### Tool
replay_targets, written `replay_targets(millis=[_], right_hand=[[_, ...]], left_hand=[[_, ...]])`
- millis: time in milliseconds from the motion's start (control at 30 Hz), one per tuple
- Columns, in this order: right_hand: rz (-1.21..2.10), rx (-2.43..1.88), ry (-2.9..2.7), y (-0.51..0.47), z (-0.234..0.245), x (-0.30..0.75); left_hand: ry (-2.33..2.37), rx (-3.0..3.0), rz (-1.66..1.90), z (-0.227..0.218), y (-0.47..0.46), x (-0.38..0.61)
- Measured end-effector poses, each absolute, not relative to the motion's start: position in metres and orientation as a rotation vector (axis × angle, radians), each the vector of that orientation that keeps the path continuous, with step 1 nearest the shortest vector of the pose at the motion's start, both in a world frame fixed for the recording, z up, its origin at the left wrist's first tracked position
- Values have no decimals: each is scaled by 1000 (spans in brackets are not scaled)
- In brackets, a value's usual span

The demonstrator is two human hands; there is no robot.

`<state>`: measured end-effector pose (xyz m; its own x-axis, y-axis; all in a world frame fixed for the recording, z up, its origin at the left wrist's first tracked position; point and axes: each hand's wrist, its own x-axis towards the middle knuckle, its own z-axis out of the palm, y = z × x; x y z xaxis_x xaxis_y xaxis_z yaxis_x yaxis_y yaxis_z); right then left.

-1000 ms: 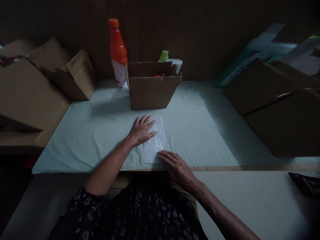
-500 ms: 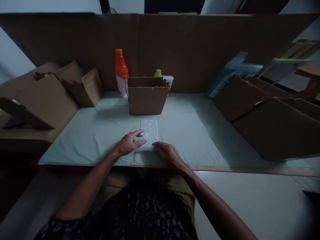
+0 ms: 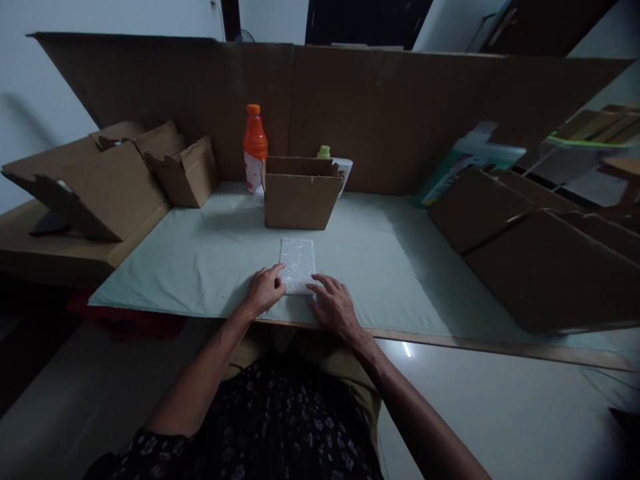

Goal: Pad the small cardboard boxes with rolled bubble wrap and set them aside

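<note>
A flat, pale, sparkly rectangular packet [image 3: 297, 259] that looks like bubble wrap lies on the light green cloth, straight in front of me. My left hand [image 3: 265, 290] rests along its lower left edge, the index fingertip and thumb touching the side with a gap between them. At the lower right corner is my right hand [image 3: 334, 303], its fingers spread and bent, the tips at the packet's edge. Neither hand is closed around the packet, which stays flat on the cloth. Whether anything is inside it I cannot tell.
Behind the packet stands an open cardboard box [image 3: 300, 203], with an orange bottle [image 3: 255, 150] and a green-capped white bottle [image 3: 345, 172] near it. More cardboard boxes [image 3: 187, 177] are at left. A teal jug [image 3: 450, 167] and a large box [image 3: 560, 273] stand right.
The view has shifted slightly. My left fingers have drawn back to the packet's left edge. My right hand's fingers have spread apart at the right corner. The packet still lies flat.
</note>
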<state>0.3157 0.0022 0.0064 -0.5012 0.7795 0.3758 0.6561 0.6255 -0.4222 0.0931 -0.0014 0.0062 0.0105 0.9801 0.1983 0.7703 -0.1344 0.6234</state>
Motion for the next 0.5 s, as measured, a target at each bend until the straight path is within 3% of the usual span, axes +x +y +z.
replay_targets(millis=[133,500], right_hand=[[187,-1060,-2443,10,6,312],[313,-1084,-2337,13,9,319]], left_hand=[[1781,2014,944,8,-11,94],[1682,2121,1051,3,-29,101]])
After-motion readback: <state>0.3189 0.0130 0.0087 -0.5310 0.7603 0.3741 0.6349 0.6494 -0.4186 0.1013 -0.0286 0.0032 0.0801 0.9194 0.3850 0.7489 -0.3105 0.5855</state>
